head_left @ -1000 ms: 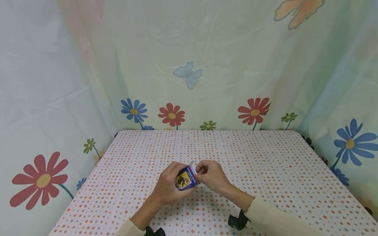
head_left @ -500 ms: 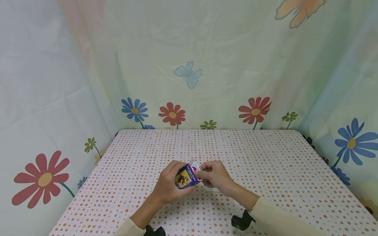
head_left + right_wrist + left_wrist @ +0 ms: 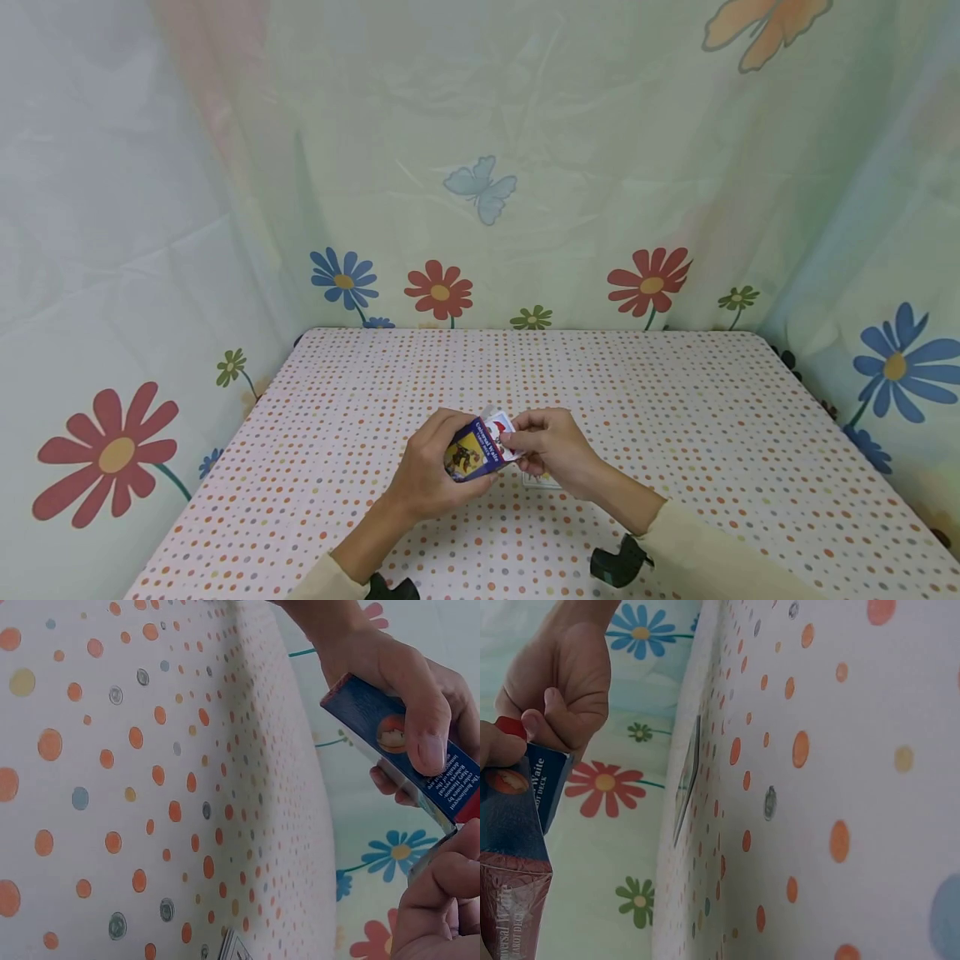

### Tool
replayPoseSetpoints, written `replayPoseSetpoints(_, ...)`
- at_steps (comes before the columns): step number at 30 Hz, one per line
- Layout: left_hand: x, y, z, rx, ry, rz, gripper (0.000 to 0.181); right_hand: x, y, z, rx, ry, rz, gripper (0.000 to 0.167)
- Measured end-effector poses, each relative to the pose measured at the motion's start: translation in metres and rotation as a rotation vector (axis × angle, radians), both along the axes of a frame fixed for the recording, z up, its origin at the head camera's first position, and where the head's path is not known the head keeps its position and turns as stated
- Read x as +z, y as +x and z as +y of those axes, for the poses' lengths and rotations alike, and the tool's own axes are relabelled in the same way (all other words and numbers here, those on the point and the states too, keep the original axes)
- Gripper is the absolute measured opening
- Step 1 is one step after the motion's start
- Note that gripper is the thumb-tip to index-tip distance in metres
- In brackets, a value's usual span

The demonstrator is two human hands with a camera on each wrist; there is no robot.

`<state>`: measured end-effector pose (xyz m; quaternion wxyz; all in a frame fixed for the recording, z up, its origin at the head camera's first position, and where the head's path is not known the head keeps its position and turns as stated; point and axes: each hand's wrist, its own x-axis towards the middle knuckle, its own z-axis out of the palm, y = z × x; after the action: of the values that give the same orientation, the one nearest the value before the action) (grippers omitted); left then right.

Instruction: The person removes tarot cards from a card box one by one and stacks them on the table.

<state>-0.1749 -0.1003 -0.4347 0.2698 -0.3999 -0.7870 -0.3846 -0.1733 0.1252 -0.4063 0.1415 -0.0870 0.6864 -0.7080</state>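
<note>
Tilted over the table, a blue tarot deck box (image 3: 467,457) with a yellow picture is gripped by my left hand (image 3: 426,467), thumb along one narrow side in the right wrist view. Out of its open end, facing right, sticks a white card (image 3: 497,427) with a red design; whether others come with it I cannot tell. My right hand (image 3: 558,454) pinches this card between thumb and fingers. Beneath the right hand, a small stack of cards (image 3: 538,482) lies flat on the table, partly hidden; its edge (image 3: 237,947) shows in the right wrist view.
A dotted cloth covers the table (image 3: 360,392). Curtains (image 3: 570,167) printed with flowers and butterflies hang behind and on both sides. Black wrist mounts (image 3: 621,562) sit below both forearms.
The right hand has shifted slightly right, away from the box. More of the card with the red design now shows at the box's open end. The left hand keeps its hold.
</note>
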Motion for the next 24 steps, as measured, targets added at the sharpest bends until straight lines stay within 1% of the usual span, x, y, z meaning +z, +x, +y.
replayPoseSetpoints(10,-0.005,0.002,-0.002,0.020,-0.009,0.004,0.066,-0.003,0.000,0.005,-0.051,0.005,-0.024,0.020)
replayPoseSetpoints(18,-0.006,0.003,-0.004,0.022,-0.016,-0.011,0.066,-0.007,-0.002,0.010,-0.113,0.047,-0.029,0.024)
replayPoseSetpoints(24,-0.006,0.002,-0.003,0.031,-0.015,-0.011,0.067,-0.007,-0.005,0.013,-0.171,0.088,-0.009,0.024)
